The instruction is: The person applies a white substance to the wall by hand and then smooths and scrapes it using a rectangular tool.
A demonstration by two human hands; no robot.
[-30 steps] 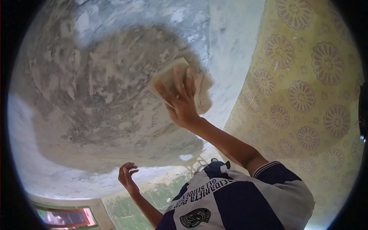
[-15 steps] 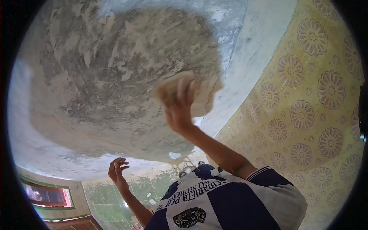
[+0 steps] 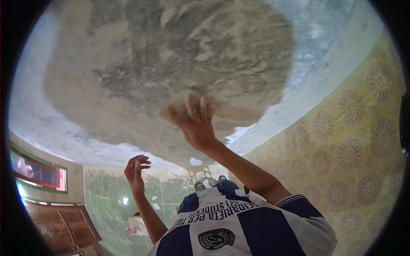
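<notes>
My right hand (image 3: 197, 126) reaches up to a patchy grey plastered surface (image 3: 141, 77). Its fingers are bent over a flat beige pad (image 3: 167, 112), which is blurred and blends with the plaster. I cannot make out what kind of pad it is, and part of it is hidden under the fingers. Lower down and to the left, my left hand (image 3: 136, 173) is raised, its fingers loosely bent and a little apart, with nothing in it. It touches nothing that I can see.
Bluish-white bare surface (image 3: 316, 64) borders the grey plaster. A yellow flower-patterned surface (image 3: 337, 136) runs down the right. Green tiles (image 3: 113, 187), a window (image 3: 38, 173) and brown wooden panels (image 3: 60, 226) are at lower left. My blue-and-white shirt (image 3: 256, 222) fills the bottom.
The view has shifted, so the plaster patch sits further right and the window shows more. My right hand has slid the beige pad across the plaster, away from the patterned side. My left hand stays raised.
</notes>
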